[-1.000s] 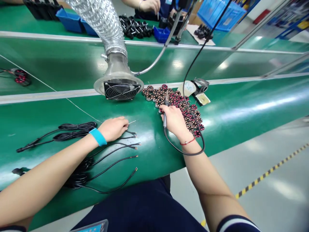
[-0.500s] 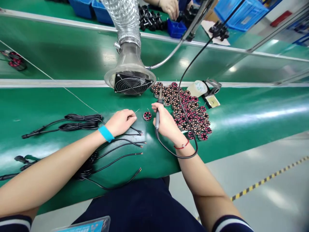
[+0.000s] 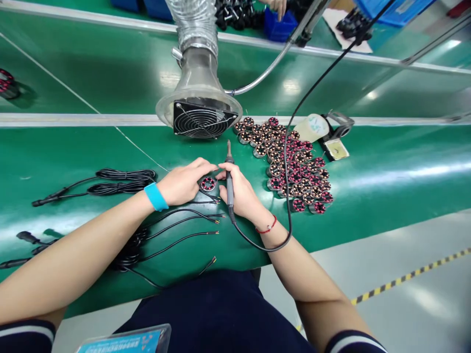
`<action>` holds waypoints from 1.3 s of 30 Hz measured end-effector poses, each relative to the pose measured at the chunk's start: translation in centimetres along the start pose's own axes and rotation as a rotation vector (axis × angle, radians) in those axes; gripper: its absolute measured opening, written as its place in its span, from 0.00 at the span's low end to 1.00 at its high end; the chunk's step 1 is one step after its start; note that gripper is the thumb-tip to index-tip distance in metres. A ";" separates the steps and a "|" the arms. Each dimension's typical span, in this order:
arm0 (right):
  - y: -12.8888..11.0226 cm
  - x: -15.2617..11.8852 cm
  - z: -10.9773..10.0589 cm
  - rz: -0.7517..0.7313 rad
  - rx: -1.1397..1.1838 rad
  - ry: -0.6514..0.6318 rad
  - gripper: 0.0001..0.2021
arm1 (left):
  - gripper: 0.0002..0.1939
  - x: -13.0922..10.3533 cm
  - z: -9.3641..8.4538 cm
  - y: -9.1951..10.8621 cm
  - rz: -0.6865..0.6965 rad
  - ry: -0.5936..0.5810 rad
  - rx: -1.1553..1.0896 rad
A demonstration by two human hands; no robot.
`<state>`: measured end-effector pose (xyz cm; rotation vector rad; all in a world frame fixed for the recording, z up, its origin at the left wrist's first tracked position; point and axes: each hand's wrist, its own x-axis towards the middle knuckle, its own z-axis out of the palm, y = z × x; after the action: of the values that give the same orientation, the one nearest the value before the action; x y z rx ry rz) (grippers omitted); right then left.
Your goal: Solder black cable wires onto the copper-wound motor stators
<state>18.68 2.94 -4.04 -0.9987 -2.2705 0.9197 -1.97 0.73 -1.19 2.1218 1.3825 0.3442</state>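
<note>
My right hand is closed around a soldering iron, its metal tip pointing away from me and its cable looping down over the wrist. Between my two hands is a small motor stator with red and black windings. My left hand is beside the stator, its fingers drawn together and reaching over it towards my right fingertips. What those left fingers pinch is too small to make out. Black cables with stripped ends lie below my left hand, partly hidden by the forearm.
Many stators are grouped right of my hands. Behind them stand a pale roll and a soldering iron stand with sponge. A fume extractor hangs ahead. Coiled cables lie left. Across the bench shows a co-worker's hand.
My right hand has brought the soldering iron left, away from the grouped stators, close to my left hand. The single stator has shifted left and now sits between the hands.
</note>
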 end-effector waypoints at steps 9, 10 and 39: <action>0.1 0.6 1.6 0.106 0.193 0.087 0.25 | 0.20 -0.1 -0.8 -0.8 0.075 -0.085 -0.021; 0.1 0.7 1.7 0.113 0.184 0.117 0.25 | 0.19 -0.1 -0.8 -0.8 0.058 -0.085 0.007; 2.0 -0.3 -2.2 0.059 0.033 0.133 0.30 | 0.14 0.1 0.0 -0.1 -0.101 0.119 0.076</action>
<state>21.18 4.52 -4.11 -1.0844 -2.1192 0.8850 -1.98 0.90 -1.23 2.1125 1.5876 0.3891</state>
